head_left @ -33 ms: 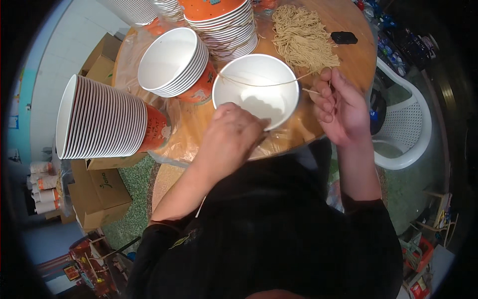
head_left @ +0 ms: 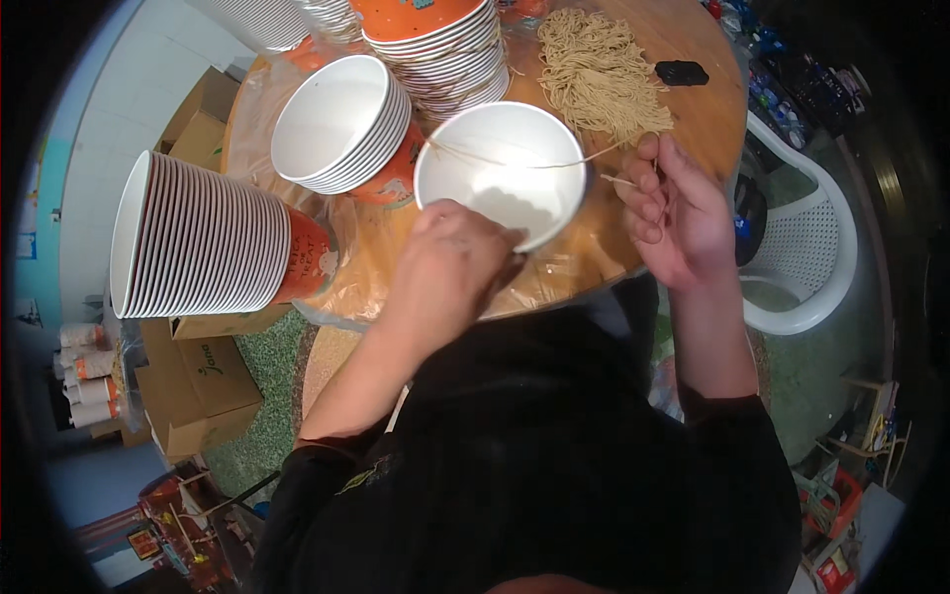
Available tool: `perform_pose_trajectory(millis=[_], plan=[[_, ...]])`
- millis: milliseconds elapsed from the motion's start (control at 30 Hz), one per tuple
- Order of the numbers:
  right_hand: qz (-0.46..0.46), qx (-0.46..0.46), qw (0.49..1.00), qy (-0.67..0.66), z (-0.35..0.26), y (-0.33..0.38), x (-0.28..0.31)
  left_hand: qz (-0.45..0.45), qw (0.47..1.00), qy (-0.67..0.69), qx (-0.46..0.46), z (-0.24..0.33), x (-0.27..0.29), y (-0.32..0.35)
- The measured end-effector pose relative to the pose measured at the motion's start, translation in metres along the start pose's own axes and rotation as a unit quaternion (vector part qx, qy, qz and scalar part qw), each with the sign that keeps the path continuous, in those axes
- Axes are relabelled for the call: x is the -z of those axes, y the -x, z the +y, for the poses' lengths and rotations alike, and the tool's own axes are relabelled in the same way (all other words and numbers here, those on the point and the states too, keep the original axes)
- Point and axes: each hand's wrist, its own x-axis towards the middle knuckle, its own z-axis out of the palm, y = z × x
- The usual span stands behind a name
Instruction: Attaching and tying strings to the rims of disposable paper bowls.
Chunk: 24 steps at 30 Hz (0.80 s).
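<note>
A white-lined paper tub [head_left: 490, 188] stands open toward me near the table's front edge. My left hand [head_left: 445, 257] is closed on its near rim, with the fingertips partly hidden. A thin tan string [head_left: 549, 166] runs across the tub's mouth from its far left side. My right hand [head_left: 683, 213], right of the tub, pinches this string between thumb and finger; a short end sticks out by the curled fingers. Just beyond my right hand lies a loose bundle of tan strings [head_left: 599, 79].
Nested orange-and-white tubs lie in a tall stack [head_left: 213, 238] at left, a shorter stack [head_left: 336, 129] beside it, and an upside-down stack [head_left: 435, 59] behind. A small black object [head_left: 683, 73] lies at right. Cardboard boxes [head_left: 203, 386] and a white plastic chair [head_left: 811, 247] flank the round table [head_left: 693, 35].
The tub has shifted slightly left and away from me, together with my left hand. My right hand stays almost in place, still pinching the string.
</note>
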Motion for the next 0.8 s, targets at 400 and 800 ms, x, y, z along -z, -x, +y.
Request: perform_pose_trajectory(millis=[400, 800], plan=[[0.062, -0.061, 0.995, 0.050, 0.029, 0.011, -0.016, 0.139, 0.988, 0.053, -0.035, 0.004, 0.003, -0.012], [0.048, -0.104, 0.992, 0.047, 0.054, 0.020, -0.018, 0.115, 0.990, 0.070, -0.038, 0.012, -0.011, -0.013]])
